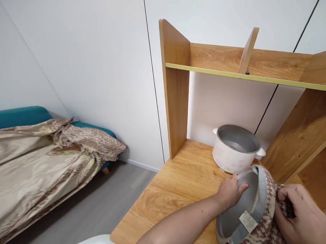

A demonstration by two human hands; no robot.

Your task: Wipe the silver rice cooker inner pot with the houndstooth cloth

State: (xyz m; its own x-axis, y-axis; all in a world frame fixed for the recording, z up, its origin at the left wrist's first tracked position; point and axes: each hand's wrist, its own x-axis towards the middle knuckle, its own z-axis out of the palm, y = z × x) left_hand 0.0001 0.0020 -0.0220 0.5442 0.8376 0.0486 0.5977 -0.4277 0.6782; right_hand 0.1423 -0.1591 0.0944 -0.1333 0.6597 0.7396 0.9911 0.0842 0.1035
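wooden desk [179,182] bears an empty white cooker [236,149]; left hand [231,191] grips metal pot [242,208], right hand [302,216] grips patterned cloth [267,218].

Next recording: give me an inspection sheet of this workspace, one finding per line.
Surface: wooden desk with a shelf unit above it.
Things in hand: metal inner pot, tilted, with a patterned cloth draped over its rim.
Clutter: white cooker body, lid off, standing at the back of the desk.
Hands: left hand grips the pot rim; right hand grips the cloth.
Cables: nothing seen.
Surroundings: white wall panels, grey floor, teal sofa under a beige cover.
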